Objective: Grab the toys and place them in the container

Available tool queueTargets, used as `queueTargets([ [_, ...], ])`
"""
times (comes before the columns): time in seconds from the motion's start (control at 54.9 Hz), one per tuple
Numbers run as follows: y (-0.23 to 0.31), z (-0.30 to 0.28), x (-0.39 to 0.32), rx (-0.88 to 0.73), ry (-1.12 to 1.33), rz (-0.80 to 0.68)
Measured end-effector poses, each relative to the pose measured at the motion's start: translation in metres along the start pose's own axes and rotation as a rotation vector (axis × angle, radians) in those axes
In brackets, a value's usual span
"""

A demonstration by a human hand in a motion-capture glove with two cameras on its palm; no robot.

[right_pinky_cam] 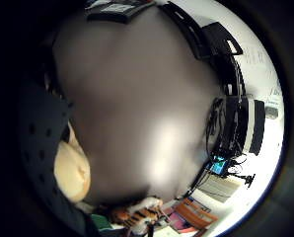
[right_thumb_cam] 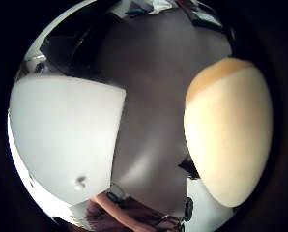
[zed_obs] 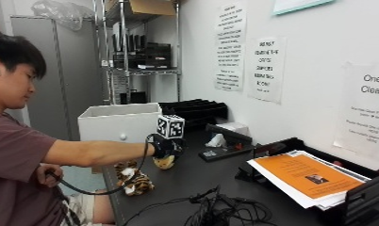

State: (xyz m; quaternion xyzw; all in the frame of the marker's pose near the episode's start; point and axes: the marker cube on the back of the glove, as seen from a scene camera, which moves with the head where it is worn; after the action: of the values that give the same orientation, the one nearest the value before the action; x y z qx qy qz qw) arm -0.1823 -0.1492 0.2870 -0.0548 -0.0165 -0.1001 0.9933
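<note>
Taking the white container [zed_obs: 120,123] as my landmark and reading from the left, a striped tiger toy [zed_obs: 132,180] lay on the dark table [zed_obs: 195,176] in front of the container and below my forearm, untouched. Next, just beside the container's right front corner, my gloved right hand [zed_obs: 167,147] hung above the table with its fingers curled down round a small tan toy [zed_obs: 165,161], whose rounded lower end showed under the glove. From my palm the same toy [right_thumb_cam: 228,130] bulged pale and smooth right beside the thumb-side camera, with the container's white wall [right_thumb_cam: 62,140] close across a strip of table. The little-finger side caught only an edge of it [right_pinky_cam: 72,170]. I judged the toy light and soft, a plush thing that would squash rather than slip, with nothing fragile about it, so a grasp round its upper body seemed enough. The tiger looked equally soft and limp; I would take it round the middle of its body so that head and legs did not flop. Further right of the container sat black trays [zed_obs: 195,109] and an orange paper stack [zed_obs: 305,176].
</note>
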Motion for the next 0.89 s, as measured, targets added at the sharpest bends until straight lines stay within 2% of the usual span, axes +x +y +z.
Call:
queueTargets([
  [0.2,0.002,-0.054,-0.011,-0.035,-0.004,-0.027],
  [0.619,0.033,-0.267,-0.081,0.130,0.073,-0.101],
  [0.746,0.039,-0.296,-0.122,0.147,0.073,-0.156],
  [0.892,0.041,-0.301,-0.179,0.144,0.111,-0.236],
])
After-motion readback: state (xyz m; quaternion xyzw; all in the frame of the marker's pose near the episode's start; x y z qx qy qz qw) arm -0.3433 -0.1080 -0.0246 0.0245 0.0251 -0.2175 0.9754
